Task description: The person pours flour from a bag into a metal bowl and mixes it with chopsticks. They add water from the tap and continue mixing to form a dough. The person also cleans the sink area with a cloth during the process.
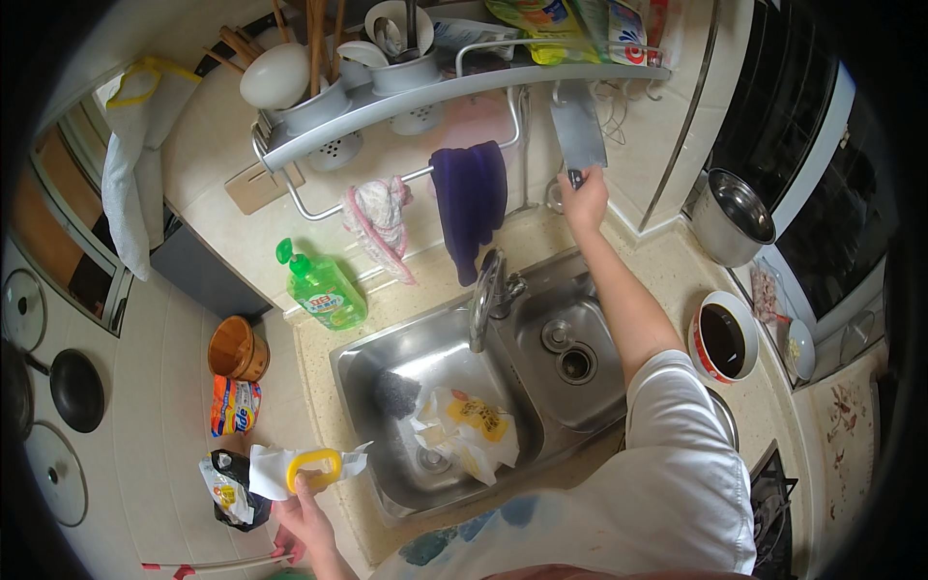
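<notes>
My right hand (586,199) grips the dark handle of a metal cleaver (578,127), whose blade points up beneath the wall shelf, close to its hooks. At the lower left, my left hand (308,511) holds a yellow plastic ring-shaped handle (314,470) with white sheet material (272,473) around it. Between my arms lies a double steel sink (348,353). Its left basin holds a crumpled white and yellow plastic bag (471,431) and a grey scouring pad (397,394). A chrome faucet (480,304) stands behind the basins.
A green soap pump bottle (328,293) stands left behind the sink. A purple cloth (470,203) and a pink-edged cloth (377,221) hang from the shelf rail (322,215). At right are a steel pot (732,221) and a bowl of dark liquid (723,339). A wooden bucket (238,349) is at left.
</notes>
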